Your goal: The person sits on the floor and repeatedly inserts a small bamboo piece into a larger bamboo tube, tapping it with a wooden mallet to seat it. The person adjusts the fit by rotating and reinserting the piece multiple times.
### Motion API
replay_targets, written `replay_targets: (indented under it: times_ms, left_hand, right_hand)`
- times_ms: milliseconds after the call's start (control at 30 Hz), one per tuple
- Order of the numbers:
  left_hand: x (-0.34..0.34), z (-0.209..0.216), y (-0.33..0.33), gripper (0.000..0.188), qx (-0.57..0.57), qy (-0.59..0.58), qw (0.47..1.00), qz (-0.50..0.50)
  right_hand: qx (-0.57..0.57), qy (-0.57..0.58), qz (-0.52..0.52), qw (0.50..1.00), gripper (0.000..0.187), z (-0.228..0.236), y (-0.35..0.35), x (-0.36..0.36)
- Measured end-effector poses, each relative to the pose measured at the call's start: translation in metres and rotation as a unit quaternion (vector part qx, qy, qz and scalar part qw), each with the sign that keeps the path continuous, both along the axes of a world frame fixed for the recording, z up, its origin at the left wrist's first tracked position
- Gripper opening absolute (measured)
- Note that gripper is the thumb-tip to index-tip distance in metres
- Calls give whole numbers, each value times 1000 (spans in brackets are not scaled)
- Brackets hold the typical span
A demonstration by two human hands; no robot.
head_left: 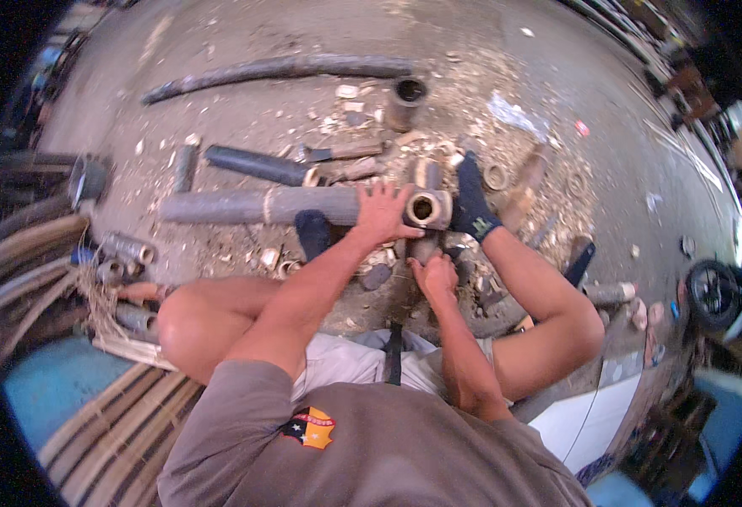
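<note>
A thick grey bamboo pole [219,206] lies crosswise on the floor in front of me. Its right end has a round hole with a pale cut rim [424,209]. My left hand [381,213] rests on the pole just left of that hole, fingers spread and pressing down. Below the hole, a darker bamboo-like piece [422,245] reaches toward me. My right hand [437,275] is closed beside its lower end; whatever the fingers grip is hidden. My feet in dark socks flank the work, the right foot [475,203] touching near the pole's end.
Beyond the pole lie a hatchet-like tool [350,153], a dark bamboo length [257,164] and a long bent pole [278,69]. A hollow bamboo section [404,108] stands upright among wood chips. Stacked bamboo [37,241] sits left; a wheel [715,293] is at right.
</note>
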State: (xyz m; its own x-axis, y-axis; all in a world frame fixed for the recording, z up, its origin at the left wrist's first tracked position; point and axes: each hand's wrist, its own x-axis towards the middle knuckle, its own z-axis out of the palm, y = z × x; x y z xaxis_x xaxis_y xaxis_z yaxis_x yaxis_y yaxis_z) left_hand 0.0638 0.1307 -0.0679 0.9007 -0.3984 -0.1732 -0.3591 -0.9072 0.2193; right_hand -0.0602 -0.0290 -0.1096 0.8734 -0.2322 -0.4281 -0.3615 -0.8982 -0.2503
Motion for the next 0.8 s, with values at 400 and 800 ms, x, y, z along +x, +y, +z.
replay_targets:
  times_ms: [400, 800]
  left_hand:
    - [6, -3, 14, 110, -38, 49, 998, -3]
    - [8, -5, 6, 103, -40, 23, 999, 14]
  right_hand:
    - [-2, 79, -14, 997, 83, -8, -45, -57]
    - [-5, 92, -22, 996, 59, 23, -37, -47]
